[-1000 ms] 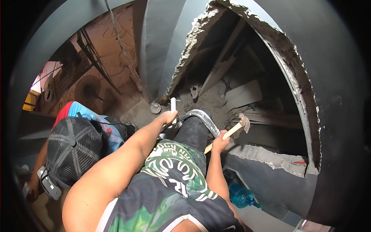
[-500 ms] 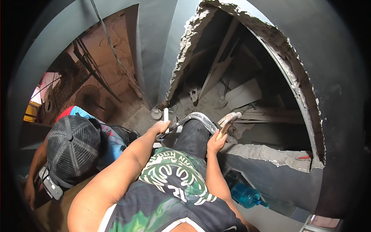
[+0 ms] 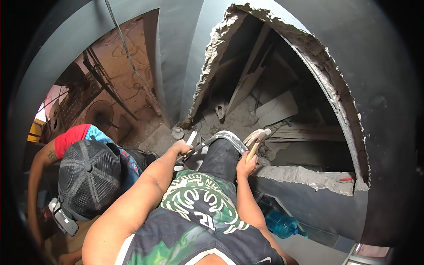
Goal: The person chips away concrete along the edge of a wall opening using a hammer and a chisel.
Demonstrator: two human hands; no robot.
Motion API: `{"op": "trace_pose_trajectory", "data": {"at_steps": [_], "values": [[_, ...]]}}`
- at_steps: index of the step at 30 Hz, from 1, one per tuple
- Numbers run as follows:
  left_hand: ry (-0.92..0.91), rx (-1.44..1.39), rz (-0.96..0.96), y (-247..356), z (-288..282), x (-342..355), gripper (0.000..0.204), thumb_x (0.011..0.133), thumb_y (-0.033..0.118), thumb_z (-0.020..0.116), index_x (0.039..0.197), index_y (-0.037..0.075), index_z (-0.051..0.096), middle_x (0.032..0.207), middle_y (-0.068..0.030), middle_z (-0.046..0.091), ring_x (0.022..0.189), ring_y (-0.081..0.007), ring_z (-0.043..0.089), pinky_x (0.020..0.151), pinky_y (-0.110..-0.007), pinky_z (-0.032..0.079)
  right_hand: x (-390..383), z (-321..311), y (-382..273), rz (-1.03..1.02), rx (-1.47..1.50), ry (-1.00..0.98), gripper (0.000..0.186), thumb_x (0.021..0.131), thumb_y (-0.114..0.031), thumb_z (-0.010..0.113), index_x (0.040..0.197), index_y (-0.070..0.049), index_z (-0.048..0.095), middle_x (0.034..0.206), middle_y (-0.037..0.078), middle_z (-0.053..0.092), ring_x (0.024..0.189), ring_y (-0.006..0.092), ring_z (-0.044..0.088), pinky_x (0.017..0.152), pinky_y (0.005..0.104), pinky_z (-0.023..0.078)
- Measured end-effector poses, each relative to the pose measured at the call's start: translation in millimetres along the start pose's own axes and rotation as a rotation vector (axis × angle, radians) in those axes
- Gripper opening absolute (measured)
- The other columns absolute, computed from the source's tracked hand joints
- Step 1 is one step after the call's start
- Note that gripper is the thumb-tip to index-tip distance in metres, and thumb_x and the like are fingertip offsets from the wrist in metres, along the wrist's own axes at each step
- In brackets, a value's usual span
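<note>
My left hand (image 3: 181, 148) is closed around a short white stick (image 3: 191, 138), which slants upward to the right. My right hand (image 3: 246, 164) grips a hammer by its pale wooden handle (image 3: 251, 151), its head (image 3: 260, 133) pointing away from me. A curved, dust-smeared dark band (image 3: 227, 137) arches over my dark-trousered leg between the two hands and passes close to both; whether my fingers also hold it is unclear.
A co-worker in a mesh cap (image 3: 88, 172) bends at my left, arm lowered. Ahead is a jagged cut opening (image 3: 203, 84) in grey panels, with boards (image 3: 274, 110) and debris inside. A blue water jug (image 3: 282, 223) lies at right. A dark cable (image 3: 128, 53) hangs at upper left.
The white stick has gone from upright to slanted as my left hand moved left and down. The hammer moved left and turned more upright. The co-worker's arm has lifted at the far left.
</note>
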State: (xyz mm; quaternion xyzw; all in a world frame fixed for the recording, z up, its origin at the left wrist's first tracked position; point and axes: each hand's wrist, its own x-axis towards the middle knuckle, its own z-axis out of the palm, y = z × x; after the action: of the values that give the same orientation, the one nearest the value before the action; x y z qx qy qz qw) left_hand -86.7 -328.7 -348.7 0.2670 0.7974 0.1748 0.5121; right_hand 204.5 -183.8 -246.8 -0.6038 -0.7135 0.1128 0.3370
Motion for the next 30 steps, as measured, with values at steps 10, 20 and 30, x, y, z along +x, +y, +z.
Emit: {"op": "trace_pose_trajectory", "data": {"at_steps": [10,20,30], "values": [[0.688,-0.424,0.132,146,-44,-12,0.053,0.090,0.051,0.062,0.111,0.003,0.060,0.102,-0.0308,0.069,0.101,-0.0482,0.066,0.088,-0.053,0.052,26,-22,23,0.312,0.556,-0.257,0.029,0.097,-0.027,0.070,0.108,0.000,0.070,0.102,0.009,0.072,0.095,0.0177,0.067,0.086,0.0321,0.051],[0.626,-0.543,1.517,379,-168,-151,0.031,0.096,0.025,0.067,0.121,0.008,0.061,0.092,-0.0124,0.068,0.081,-0.0273,0.066,0.078,-0.036,0.053,74,-164,-49,0.118,0.725,-0.318,0.030,0.100,-0.028,0.065,0.096,0.002,0.064,0.070,0.006,0.063,0.062,0.0120,0.060,0.058,0.0279,0.049],[0.648,-0.283,1.449,408,-199,-142,0.026,0.093,0.032,0.064,0.097,0.007,0.056,0.072,-0.0152,0.063,0.067,-0.0322,0.064,0.063,-0.042,0.050,-13,-140,-30,0.525,0.619,-0.405,0.035,0.095,-0.031,0.072,0.081,-0.006,0.052,0.056,0.000,0.047,0.042,0.0092,0.045,0.038,0.0260,0.039]]}}
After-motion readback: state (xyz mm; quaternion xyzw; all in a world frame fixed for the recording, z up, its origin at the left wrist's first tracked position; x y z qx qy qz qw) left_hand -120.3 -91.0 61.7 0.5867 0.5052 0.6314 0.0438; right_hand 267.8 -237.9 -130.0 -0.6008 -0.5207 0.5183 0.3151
